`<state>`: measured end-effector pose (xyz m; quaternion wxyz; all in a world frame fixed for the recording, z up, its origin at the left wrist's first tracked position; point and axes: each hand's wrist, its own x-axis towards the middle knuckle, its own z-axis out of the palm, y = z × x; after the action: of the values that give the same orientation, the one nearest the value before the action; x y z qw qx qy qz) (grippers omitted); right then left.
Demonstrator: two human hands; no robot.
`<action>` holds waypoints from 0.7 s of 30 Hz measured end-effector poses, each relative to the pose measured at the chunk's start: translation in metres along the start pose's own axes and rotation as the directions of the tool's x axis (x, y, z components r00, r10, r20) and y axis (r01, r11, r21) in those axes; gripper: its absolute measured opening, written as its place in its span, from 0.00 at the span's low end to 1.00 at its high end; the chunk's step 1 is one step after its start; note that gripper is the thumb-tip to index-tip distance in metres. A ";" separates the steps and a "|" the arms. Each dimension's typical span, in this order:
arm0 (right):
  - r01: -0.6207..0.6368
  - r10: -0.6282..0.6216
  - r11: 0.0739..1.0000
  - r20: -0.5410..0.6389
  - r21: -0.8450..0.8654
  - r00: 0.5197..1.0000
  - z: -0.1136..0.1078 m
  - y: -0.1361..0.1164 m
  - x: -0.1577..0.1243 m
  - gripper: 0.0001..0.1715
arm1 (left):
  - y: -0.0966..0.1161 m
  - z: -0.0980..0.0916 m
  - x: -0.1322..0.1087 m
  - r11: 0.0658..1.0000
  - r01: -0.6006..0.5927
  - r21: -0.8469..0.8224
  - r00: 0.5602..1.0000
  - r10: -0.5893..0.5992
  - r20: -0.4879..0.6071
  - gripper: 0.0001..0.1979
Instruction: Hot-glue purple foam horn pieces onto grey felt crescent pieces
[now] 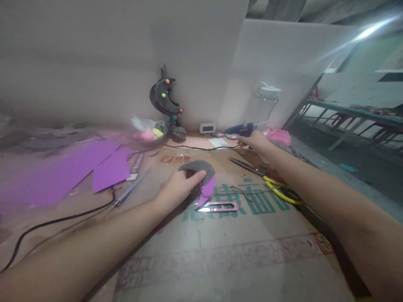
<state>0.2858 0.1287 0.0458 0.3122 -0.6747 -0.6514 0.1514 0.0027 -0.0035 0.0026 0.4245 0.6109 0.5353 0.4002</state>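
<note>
My left hand (184, 181) is closed on a grey crescent (203, 167), thumb on top. Purple sheet material (208, 191) shows along the crescent's lower part. Grey yarn (242, 192) trails from it across the cardboard. Just below lie pink thread snips (222, 206). My right hand (254, 140) reaches to the back beside a blue glue gun (241, 129) and over a black cord. Its fingers are small and partly hidden, so I cannot make out whether they grip anything. Under my right forearm are scissors (270, 178) with yellow handles.
Purple sheets (75, 167) and a pen (129, 191) lie left. At the back stand a dark crescent (162, 96) with coloured pins, a bag (154, 131), a white digital timer (208, 128) and a clear jar (262, 105). Printed cardboard (220, 251) covers the tabletop.
</note>
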 end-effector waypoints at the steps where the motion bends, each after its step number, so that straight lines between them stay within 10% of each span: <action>1: 0.000 0.000 1.000 -0.008 0.024 1.000 -0.004 -0.005 -0.008 0.16 | -0.001 0.000 0.001 1.000 -0.011 0.009 1.000 0.011 0.011 0.17; 11: 0.191 -0.227 0.905 0.052 0.380 0.973 -0.011 -0.033 -0.123 0.13 | 0.001 -0.001 -0.001 0.991 -0.058 -0.118 0.997 0.064 0.052 0.14; 21: 0.332 -0.378 0.915 0.204 0.229 0.903 0.002 -0.026 -0.171 0.11 | 0.004 -0.001 -0.002 0.995 -0.054 -0.087 0.999 0.054 0.002 0.15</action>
<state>0.2463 -0.0387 0.0257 0.3146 -0.4877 -0.7798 0.2347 0.0023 -0.0053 0.0067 0.4407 0.6071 0.4997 0.4330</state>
